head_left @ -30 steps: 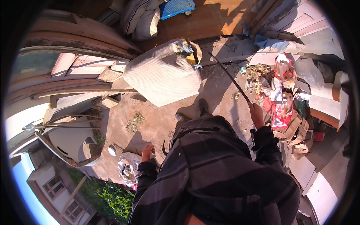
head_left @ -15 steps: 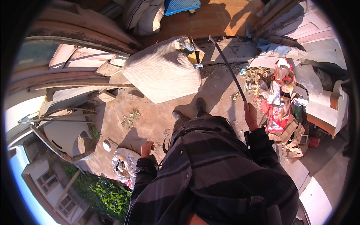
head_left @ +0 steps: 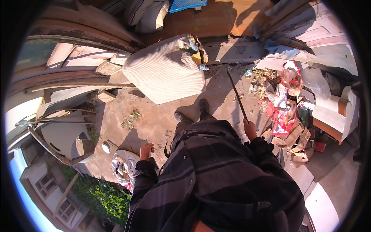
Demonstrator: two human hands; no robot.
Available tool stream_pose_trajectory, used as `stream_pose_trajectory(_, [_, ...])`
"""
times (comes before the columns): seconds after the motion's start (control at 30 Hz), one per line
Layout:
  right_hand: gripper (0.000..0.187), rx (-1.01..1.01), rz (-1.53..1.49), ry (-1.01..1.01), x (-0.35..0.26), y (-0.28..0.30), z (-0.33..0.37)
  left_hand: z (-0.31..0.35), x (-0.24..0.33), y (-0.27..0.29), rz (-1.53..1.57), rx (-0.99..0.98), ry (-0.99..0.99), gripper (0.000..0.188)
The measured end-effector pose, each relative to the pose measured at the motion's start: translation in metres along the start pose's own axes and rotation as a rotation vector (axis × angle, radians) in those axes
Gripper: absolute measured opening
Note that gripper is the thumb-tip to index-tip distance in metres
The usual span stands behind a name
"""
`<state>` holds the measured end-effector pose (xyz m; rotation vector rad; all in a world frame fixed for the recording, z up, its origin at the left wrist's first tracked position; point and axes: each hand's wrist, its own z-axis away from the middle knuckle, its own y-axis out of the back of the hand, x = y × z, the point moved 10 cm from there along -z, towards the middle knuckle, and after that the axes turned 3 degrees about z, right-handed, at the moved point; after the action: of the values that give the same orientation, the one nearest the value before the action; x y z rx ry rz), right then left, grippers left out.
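Observation:
My right hand [head_left: 250, 130] is closed round one end of a thin dark stick [head_left: 236, 94], which slants forward and left over the ground. Its tip ends to the right of a large white woven sack [head_left: 166, 71] without touching it. The sack lies in front of my feet, its open mouth at the upper right showing blue and yellow scraps. My left hand [head_left: 146, 151] hangs at my left side, fingers curled in and nothing visible in them. Just beyond it stands a white bag [head_left: 124, 166] with rubbish inside.
At right, dry husks [head_left: 264, 82], red and white plastic bags [head_left: 285, 120] and torn cardboard [head_left: 295, 141] are heaped beside a white cabinet-like piece [head_left: 332, 116]. Wooden poles [head_left: 79, 86] and a pale board [head_left: 63, 133] lie at left. A raised doorway sill [head_left: 235, 50] crosses ahead.
My right hand has drawn the stick back toward me, and its tip has left the sill and dropped lower. My left hand has barely shifted.

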<state>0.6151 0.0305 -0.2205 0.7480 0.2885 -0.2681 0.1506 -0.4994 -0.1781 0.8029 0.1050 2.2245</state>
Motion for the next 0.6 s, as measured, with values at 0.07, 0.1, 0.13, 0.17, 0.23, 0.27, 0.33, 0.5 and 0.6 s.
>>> stream_pose_trajectory(0.07, [0.053, 0.139, 0.048, 0.231, -0.092, 0.035, 0.004, -0.003, -0.006, -0.006, 0.018, -0.036, 0.016, 0.03])
stream_pose_trajectory(0.1, [0.049, 0.162, -0.033, 0.322, -0.137, 0.05, 0.01, -0.006, -0.004, -0.007, 0.02, -0.045, 0.005, 0.03])
stream_pose_trajectory(0.13, [0.046, 0.195, -0.129, 0.405, -0.178, 0.068, 0.018, -0.007, 0.001, -0.009, 0.021, -0.052, -0.006, 0.03])
stream_pose_trajectory(0.17, [0.039, 0.233, -0.234, 0.49, -0.214, 0.085, 0.026, -0.008, 0.007, -0.009, 0.005, -0.036, -0.02, 0.03])
stream_pose_trajectory(0.23, [0.029, 0.294, -0.356, 0.663, -0.264, 0.109, 0.04, -0.007, 0.026, -0.005, -0.036, -0.004, -0.039, 0.03])
stream_pose_trajectory(0.27, [0.027, 0.313, -0.366, 0.635, -0.27, 0.109, 0.036, -0.003, 0.037, 0.0, -0.119, 0.029, -0.067, 0.03])
stream_pose_trajectory(0.33, [0.026, 0.332, -0.387, 0.695, -0.26, 0.095, 0.03, 0.004, 0.055, 0.003, -0.117, 0.042, -0.081, 0.03])
stream_pose_trajectory(0.5, [0.042, -0.561, -0.226, -0.203, -0.019, -0.091, -0.003, 0.026, 0.071, 0.016, -0.22, 0.041, -0.165, 0.027])
stream_pose_trajectory(0.6, [0.039, -0.481, 0.007, -0.121, 0.085, -0.105, 0.011, 0.036, 0.036, 0.036, -0.093, 0.137, -0.07, 0.027])
